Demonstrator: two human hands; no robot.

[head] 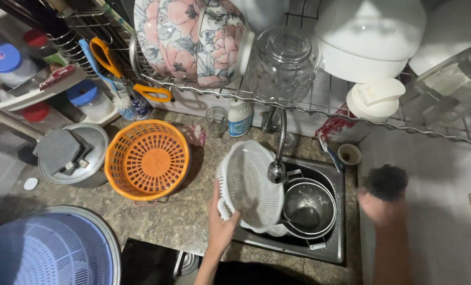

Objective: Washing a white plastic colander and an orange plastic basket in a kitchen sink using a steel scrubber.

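Strainer basket (pixel 251 184) over the sink (pixel 330 248), steel pot (pixel 309 207) inside, round basket (pixel 147 159) to its left on the counter (pixel 177 219).

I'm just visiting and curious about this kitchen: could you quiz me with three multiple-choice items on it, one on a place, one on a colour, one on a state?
1. Where is the steel pot?
A. in the sink
B. on the rack
C. on the floor

2. What colour is the basket on the counter?
A. green
B. orange
C. black

3. What is the left hand doing?
A. resting flat
B. pointing
C. holding a white strainer

Answers: 1 A, it sits inside the sink basin. 2 B, its mesh is plainly orange. 3 C, fingers grip the strainer's rim beside the tap.
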